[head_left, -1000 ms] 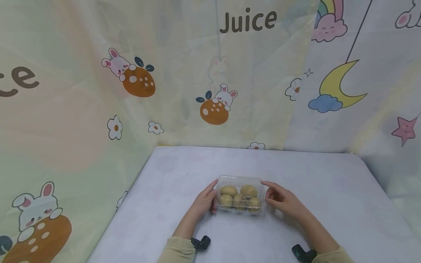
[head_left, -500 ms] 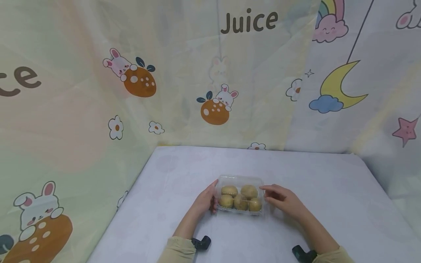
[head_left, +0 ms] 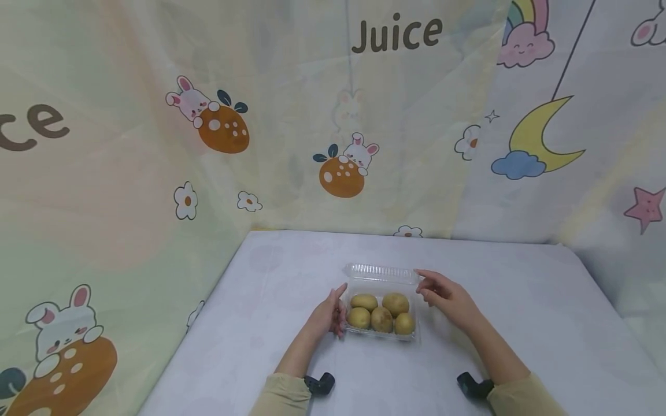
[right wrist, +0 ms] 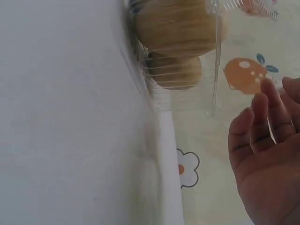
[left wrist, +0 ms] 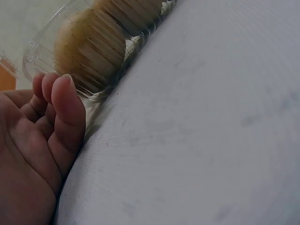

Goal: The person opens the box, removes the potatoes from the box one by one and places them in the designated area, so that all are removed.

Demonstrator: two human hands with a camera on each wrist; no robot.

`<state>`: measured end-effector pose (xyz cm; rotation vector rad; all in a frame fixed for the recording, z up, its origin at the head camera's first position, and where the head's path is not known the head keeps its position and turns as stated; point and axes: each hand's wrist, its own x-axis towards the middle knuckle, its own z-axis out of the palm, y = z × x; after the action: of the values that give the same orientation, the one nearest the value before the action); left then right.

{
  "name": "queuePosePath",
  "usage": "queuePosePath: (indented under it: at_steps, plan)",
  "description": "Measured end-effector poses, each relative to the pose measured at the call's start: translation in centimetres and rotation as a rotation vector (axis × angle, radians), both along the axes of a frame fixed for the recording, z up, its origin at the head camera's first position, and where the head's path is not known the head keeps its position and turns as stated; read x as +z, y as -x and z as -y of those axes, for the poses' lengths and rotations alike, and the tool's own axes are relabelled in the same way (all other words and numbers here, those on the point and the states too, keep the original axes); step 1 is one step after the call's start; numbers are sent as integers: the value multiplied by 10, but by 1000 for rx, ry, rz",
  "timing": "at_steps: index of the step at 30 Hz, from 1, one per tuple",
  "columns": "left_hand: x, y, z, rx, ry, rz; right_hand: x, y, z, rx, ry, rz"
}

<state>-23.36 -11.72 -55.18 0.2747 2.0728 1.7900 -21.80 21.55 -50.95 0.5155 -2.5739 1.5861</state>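
A clear plastic clamshell box (head_left: pixel 380 335) stands on the table with several potatoes (head_left: pixel 382 319) in it, in a back and a front row. Its hinged lid (head_left: pixel 382 273) is raised and tilts up at the back. My left hand (head_left: pixel 324 318) is at the box's left side; in the left wrist view its bent fingertips (left wrist: pixel 65 89) rest by the ribbed wall. At the lid's right corner, my right hand (head_left: pixel 451 297) reaches the edge with its index fingertip, thumb lower and apart. Loosely bent fingers show in the right wrist view, clear of the box wall.
A white cloth covers the table (head_left: pixel 291 271). Printed curtains (head_left: pixel 281 115) with rabbits and oranges hang behind and to the left, and a pale one (head_left: pixel 598 219) on the right. Each wrist wears a black device (head_left: pixel 319 383).
The lid has swung up and back from over the potatoes, uncovering them. My right hand has moved up and away with its edge. My left hand has stayed beside the box.
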Motion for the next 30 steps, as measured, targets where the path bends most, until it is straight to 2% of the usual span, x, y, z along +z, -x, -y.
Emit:
queuePosePath:
  at_steps: [4, 11, 20, 26, 30]
  plan:
    - [-1, 2, -1, 22, 15, 12, 3, 11, 1, -23, 39, 0]
    - [-3, 1, -2, 19, 21, -13, 6, 25, -1, 2, 113, 5]
    - [-5, 1, -1, 32, 64, -28, 5, 41, -2, -52, 55, 73]
    - [-5, 0, -1, 49, 96, -24, 4, 44, -2, 23, 115, 100]
    - [-5, 1, -1, 47, 97, -34, 2, 48, 0, 31, 111, 126]
